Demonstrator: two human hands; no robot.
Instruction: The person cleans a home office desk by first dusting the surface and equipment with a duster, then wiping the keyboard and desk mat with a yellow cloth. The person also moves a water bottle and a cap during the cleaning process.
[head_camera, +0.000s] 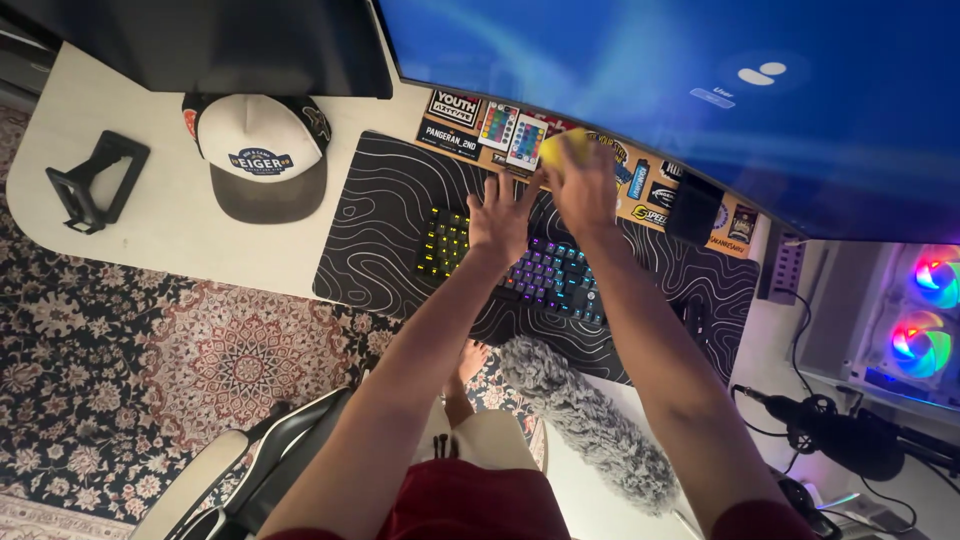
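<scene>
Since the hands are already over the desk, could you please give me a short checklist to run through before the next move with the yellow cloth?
1. Right hand has the yellow cloth in its grasp: ok.
2. Left hand is flat over the keyboard, fingers spread: ok; whether it presses keys, cannot tell.
3. Keyboard sits fully on the black patterned desk mat: ok.
4. Cloth is near the lower edge of the monitor; whether it touches, cannot tell.
5. Two small remotes lie right beside the cloth, easily knocked: not ok.
6. Cap sits well aside of both hands: ok.
</scene>
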